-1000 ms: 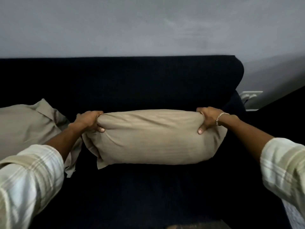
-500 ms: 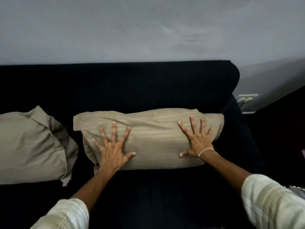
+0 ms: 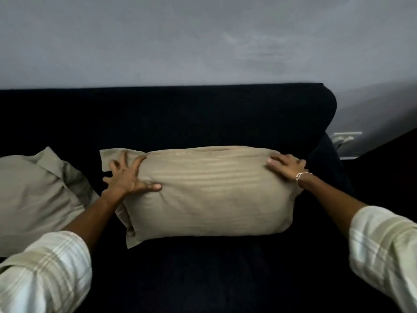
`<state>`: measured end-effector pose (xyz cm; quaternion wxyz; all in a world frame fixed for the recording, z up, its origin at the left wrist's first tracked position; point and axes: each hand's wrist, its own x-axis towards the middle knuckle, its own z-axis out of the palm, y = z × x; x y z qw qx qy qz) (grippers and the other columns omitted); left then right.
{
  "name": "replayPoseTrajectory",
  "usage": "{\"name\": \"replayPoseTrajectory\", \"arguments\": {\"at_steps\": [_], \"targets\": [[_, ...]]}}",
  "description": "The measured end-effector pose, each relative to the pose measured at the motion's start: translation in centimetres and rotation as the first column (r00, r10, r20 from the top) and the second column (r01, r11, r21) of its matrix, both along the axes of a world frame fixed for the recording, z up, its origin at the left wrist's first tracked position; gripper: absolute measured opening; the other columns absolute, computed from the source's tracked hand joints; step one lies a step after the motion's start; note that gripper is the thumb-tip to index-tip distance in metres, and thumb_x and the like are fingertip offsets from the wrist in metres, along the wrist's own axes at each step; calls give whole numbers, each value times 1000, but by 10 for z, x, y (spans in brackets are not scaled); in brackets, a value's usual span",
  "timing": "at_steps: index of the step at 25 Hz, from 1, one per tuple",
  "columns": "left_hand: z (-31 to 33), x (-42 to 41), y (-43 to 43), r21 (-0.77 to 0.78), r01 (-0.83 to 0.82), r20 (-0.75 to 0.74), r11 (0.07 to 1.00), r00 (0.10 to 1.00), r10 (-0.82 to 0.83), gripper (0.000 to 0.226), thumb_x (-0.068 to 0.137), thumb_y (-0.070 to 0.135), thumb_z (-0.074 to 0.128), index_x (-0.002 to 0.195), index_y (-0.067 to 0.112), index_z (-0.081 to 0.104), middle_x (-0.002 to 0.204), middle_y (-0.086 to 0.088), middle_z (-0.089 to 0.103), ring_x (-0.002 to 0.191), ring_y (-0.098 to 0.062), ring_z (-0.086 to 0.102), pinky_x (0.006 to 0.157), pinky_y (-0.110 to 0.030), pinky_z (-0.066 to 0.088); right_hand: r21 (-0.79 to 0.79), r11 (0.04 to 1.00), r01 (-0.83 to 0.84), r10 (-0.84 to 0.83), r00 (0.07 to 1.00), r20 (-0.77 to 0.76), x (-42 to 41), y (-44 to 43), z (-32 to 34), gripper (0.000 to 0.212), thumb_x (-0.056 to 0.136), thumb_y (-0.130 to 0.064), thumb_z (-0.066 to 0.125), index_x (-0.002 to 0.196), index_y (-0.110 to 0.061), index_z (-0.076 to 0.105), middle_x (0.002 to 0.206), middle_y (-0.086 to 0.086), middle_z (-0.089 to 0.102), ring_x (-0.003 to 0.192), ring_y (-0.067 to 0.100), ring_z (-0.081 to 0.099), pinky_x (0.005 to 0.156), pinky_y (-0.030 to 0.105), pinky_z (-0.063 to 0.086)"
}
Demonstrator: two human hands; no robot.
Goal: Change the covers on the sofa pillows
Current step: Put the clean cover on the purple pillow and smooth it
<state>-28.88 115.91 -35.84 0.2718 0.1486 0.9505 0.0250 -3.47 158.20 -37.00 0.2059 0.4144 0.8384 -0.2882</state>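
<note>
Head view, only one I've got. Change since half a second ago: both hands were flat on the front face of the tan pillow, now they've slid out to its ends. Left hand at 9 o'clock of the pillow, fingers spread wide, thumb pressed into the front, palm on the cover flap; nothing gripped. Right hand at 2 o'clock, open, fingers curved over the top corner, pressing rather than clutching. Bracelet on that wrist.

My read: cover is already on, this is smoothing and plumping, so this pillow is near done.

Pillow sits mid-frame on the sofa seat, leaning on the backrest. Second tan pillow at 9 o'clock, near the first, apart from it, cover looking looser.

Surface: dark, soft upholstery, low contrast, hard to judge seams. Room: plain grey wall at 12 o'clock, wall socket at 2 o'clock past the armrest.
</note>
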Motion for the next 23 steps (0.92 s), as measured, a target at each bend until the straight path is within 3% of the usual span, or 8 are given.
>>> {"name": "replayPoseTrajectory", "arguments": {"at_steps": [3,5,8,11,14,16,18,23], "targets": [[-3,-5,-7,32,-55,82,998,995,52,120,31,100,54,136,52,24,149,-3,26,137,-42,19,101,-74,28,-100,987,124,-117,991,71,8,12,5,95,61,-95,35,136,-38,47,149,5,39,135,34,36,113,50,27],[0,-1,-6,11,-72,61,997,996,72,125,28,102,50,137,49,24,147,-6,27,137,-44,20,102,-77,23,172,985,23,-40,995,97,6,0,6,82,78,-83,33,139,-29,44,146,8,40,133,36,34,110,55,26],[10,20,11,-10,82,-159,997,984,-83,122,42,99,51,146,47,15,161,-5,3,145,-47,2,104,-80,8,584,798,-151,254,962,-98,-12,-44,17,75,83,-76,32,141,-29,39,143,7,42,127,35,37,107,56,27],[14,35,23,-41,230,-185,972,955,-234,122,46,98,52,149,53,4,162,6,-20,146,-47,-12,106,-77,5,404,794,-455,513,858,-42,-32,-79,30,103,63,-93,37,149,-46,6,158,1,21,141,35,22,111,65,14],[11,26,-4,54,-53,45,997,998,51,132,31,96,62,144,61,5,161,7,-17,144,-52,3,107,-73,18,118,856,-503,480,859,179,-26,-69,32,144,36,-81,74,142,-52,-19,160,2,4,144,41,8,106,70,12],[8,22,-17,148,-128,140,981,984,108,137,25,88,72,146,51,18,158,-7,10,137,-48,28,108,-62,33,170,821,-545,493,827,272,-12,-59,29,134,39,-61,87,145,-44,7,147,7,35,136,36,29,105,61,29],[12,24,-12,207,-107,73,973,993,94,122,38,76,82,144,39,32,143,-14,36,125,-42,46,103,-54,42,277,777,-565,517,824,231,-10,-55,30,89,49,-51,87,125,-34,42,121,0,60,121,28,50,100,51,38],[25,39,-1,350,-125,-43,928,988,149,94,52,68,83,133,37,47,125,-8,49,113,-35,56,96,-48,48,474,680,-559,546,818,182,-9,-29,80,64,52,-59,82,104,-34,54,102,-7,68,106,20,61,87,38,40]]}}
